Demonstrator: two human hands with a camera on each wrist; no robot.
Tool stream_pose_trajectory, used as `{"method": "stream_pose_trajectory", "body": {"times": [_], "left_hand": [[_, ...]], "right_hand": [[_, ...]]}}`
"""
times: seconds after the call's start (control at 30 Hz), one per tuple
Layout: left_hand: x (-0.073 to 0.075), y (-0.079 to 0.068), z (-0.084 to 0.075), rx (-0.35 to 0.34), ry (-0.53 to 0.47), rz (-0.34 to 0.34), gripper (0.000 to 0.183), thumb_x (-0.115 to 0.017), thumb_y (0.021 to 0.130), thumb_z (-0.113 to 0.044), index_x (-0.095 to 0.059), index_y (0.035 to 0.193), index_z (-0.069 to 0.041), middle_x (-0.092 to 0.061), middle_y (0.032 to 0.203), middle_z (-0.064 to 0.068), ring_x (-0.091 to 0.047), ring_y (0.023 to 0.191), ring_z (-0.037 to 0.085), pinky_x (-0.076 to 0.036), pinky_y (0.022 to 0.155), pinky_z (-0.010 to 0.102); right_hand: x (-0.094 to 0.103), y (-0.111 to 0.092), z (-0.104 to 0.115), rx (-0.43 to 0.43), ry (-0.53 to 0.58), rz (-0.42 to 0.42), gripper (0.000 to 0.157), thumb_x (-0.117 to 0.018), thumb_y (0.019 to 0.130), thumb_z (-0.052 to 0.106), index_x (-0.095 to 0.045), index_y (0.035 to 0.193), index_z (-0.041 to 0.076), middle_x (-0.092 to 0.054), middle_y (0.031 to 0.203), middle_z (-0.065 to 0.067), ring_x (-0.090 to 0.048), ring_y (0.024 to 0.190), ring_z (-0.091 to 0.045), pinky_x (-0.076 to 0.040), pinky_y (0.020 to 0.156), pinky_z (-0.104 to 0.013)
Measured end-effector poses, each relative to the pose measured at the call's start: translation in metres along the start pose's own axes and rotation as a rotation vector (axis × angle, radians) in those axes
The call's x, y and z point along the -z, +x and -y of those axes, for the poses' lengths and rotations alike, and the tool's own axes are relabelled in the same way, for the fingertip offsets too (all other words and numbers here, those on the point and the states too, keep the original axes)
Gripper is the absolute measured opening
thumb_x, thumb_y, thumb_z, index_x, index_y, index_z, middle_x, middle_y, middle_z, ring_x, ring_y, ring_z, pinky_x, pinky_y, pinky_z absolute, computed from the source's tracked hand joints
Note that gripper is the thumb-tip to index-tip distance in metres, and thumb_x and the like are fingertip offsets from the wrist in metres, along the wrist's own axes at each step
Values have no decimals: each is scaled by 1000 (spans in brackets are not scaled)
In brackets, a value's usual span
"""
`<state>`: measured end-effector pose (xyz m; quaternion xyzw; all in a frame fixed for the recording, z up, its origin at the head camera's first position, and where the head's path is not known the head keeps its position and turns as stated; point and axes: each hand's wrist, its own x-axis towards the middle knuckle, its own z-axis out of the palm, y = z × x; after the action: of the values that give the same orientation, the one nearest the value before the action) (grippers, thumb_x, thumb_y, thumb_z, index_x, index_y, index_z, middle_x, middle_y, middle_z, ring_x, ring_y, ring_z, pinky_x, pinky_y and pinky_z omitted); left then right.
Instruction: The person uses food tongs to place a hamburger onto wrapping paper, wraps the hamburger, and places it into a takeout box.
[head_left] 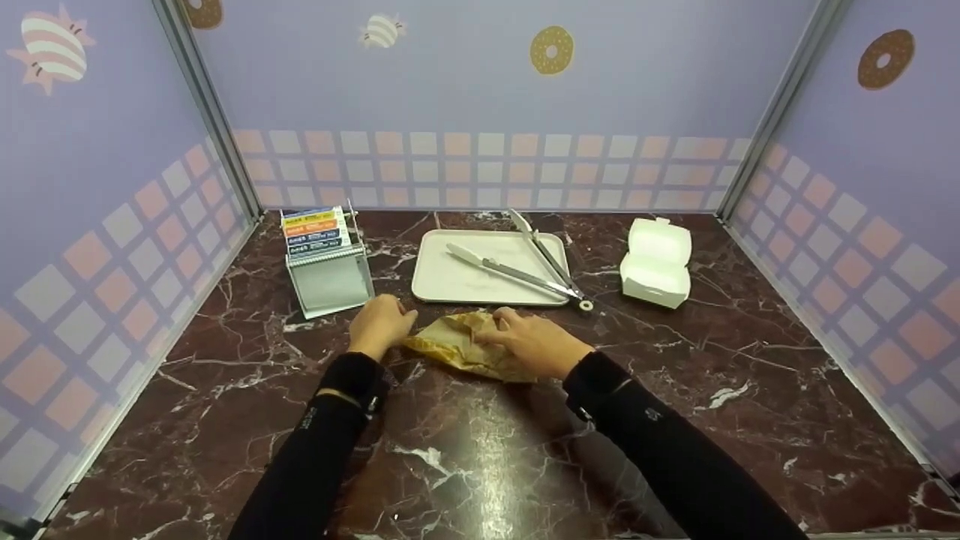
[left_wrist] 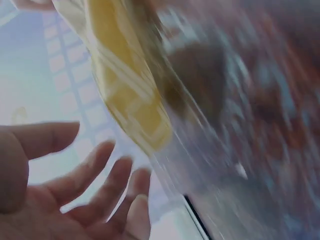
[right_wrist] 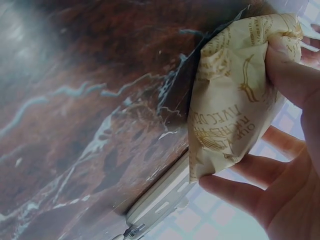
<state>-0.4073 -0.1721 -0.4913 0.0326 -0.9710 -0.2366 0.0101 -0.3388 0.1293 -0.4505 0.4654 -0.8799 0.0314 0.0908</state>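
Observation:
A crumpled parcel of printed wrapping paper (head_left: 469, 349), yellowish-brown with lettering, lies on the dark marbled table in front of the tray. My right hand (head_left: 536, 341) holds its right side. In the right wrist view the thumb (right_wrist: 287, 70) presses on the paper (right_wrist: 225, 110) and the fingers (right_wrist: 235, 192) reach round its far side; whatever the paper wraps is hidden. My left hand (head_left: 381, 326) is at the parcel's left end. In the left wrist view its fingers (left_wrist: 107, 185) are spread and loosely bent, with a gap to the yellow paper edge (left_wrist: 127, 85).
Behind the parcel, a pale tray (head_left: 450, 289) carries spread metal tongs (head_left: 517, 277) that overhang its edge. On the left stands a metal holder (head_left: 330, 285) with colourful printed packets (head_left: 313, 231). An opened white clamshell box (head_left: 656, 262) sits at right. Patterned walls (head_left: 480, 90) enclose the table.

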Motion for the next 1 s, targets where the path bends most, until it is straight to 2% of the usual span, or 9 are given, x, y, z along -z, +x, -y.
{"method": "stream_pose_trajectory", "body": {"times": [0.1, 0.13, 0.23, 0.3, 0.4, 0.5, 0.7, 0.87, 1.0], "left_hand": [[-27, 38, 37, 1, 49, 82, 59, -70, 93, -65, -77, 100, -7, -76, 109, 17, -72, 92, 35, -58, 69, 53], [-28, 39, 40, 8, 49, 118, 67, -67, 93, -69, -76, 105, -5, -75, 113, 21, -72, 94, 36, -58, 71, 54], [-18, 24, 30, 11, 8, 195, 75, -63, 95, -71, -72, 108, 2, -75, 104, 24, -74, 85, 34, -60, 67, 49], [-2, -1, 10, 50, -114, 224, 66, -62, 101, -59, -68, 110, 6, -74, 105, 28, -76, 74, 30, -63, 63, 45], [15, -26, -10, 135, -446, 281, 38, -63, 105, -31, -61, 105, 7, -69, 101, 30, -70, 52, 22, -62, 52, 35], [26, -44, -23, 227, -740, 330, 15, -56, 101, -8, -56, 104, 7, -62, 108, 30, -71, 56, 23, -64, 58, 33], [26, -50, -18, 234, -797, 445, 24, -51, 101, -4, -47, 121, 9, -57, 102, 24, -76, 69, 28, -66, 65, 36], [32, -53, -20, 204, -798, 380, 51, -53, 98, 6, -35, 146, 12, -56, 119, 26, -77, 89, 36, -66, 65, 38], [31, -58, -29, 188, -943, 253, 50, -58, 100, 2, -42, 145, 15, -55, 120, 22, -72, 91, 30, -66, 69, 39]], "right_hand": [[0, 0, 0, -6, 6, 6, 59, -85, 92, 29, -65, 146, 21, -58, 132, -25, -67, 77, -31, -64, 69, -45], [0, 0, 0, -10, 8, 11, 59, -85, 92, 30, -65, 146, 21, -58, 132, -25, -68, 77, -32, -64, 69, -46], [0, -1, 1, -18, 12, 18, 61, -86, 91, 30, -64, 147, 22, -58, 134, -25, -68, 78, -32, -64, 70, -46], [0, 0, 1, -14, 15, 10, 60, -86, 91, 29, -65, 146, 22, -58, 133, -25, -68, 77, -32, -64, 69, -46], [-1, 0, 1, -6, 9, 1, 57, -85, 91, 29, -66, 145, 21, -58, 131, -24, -67, 76, -31, -64, 68, -45], [-2, 0, 1, -6, -3, 3, 56, -84, 92, 31, -67, 144, 21, -58, 130, -24, -67, 75, -31, -63, 67, -44], [-2, 0, 1, -19, -7, 6, 54, -85, 92, 31, -67, 143, 22, -59, 130, -23, -68, 75, -31, -64, 68, -44], [0, 0, 2, -25, 4, 7, 55, -86, 91, 29, -68, 142, 22, -59, 130, -23, -68, 77, -31, -64, 69, -45], [0, 1, 1, -31, 12, 0, 56, -87, 89, 27, -68, 141, 22, -59, 129, -23, -69, 78, -32, -64, 70, -45]]}}
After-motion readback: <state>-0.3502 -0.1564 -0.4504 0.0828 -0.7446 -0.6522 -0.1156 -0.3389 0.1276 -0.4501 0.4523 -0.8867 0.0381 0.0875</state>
